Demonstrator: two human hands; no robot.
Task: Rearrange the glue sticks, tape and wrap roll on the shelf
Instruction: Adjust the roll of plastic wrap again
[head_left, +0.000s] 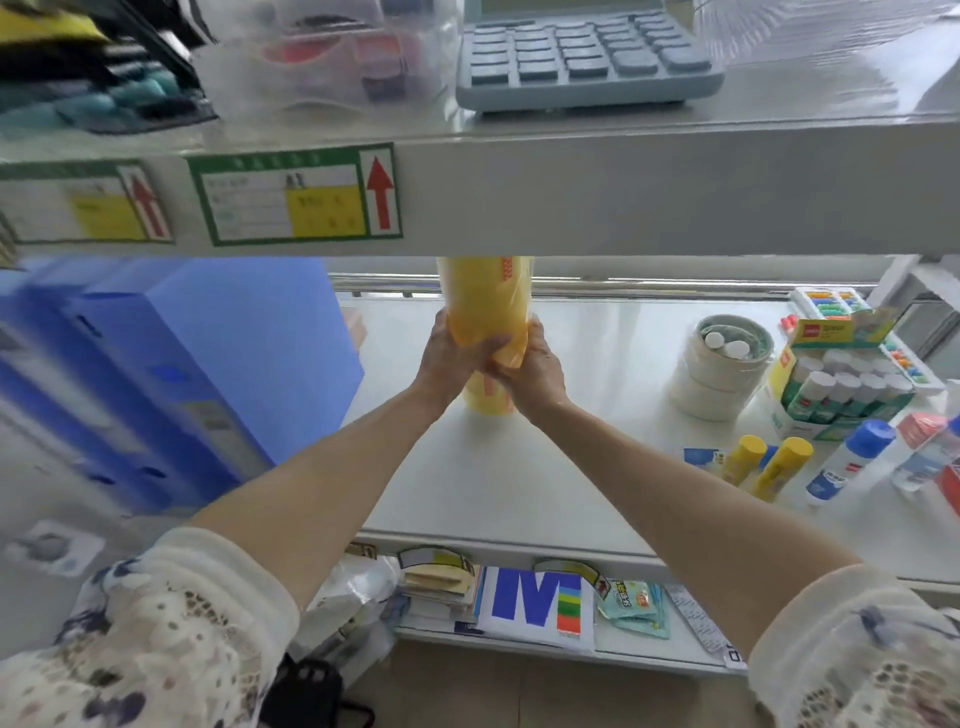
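Wrap roll (485, 312): upright mid-shelf (597, 467), both our hands, left (457, 358) and right (535, 371), clamped round it; tape (719, 379) and glue sticks (769, 467) at right, seemingly still unsorted.

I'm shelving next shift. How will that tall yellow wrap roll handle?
The wrap roll stands tall on a narrow base, so it probably tips easily. Its glossy film looks slippery; the left hand and right hand both clasp it. Tipped over, the cylinder would likely roll.
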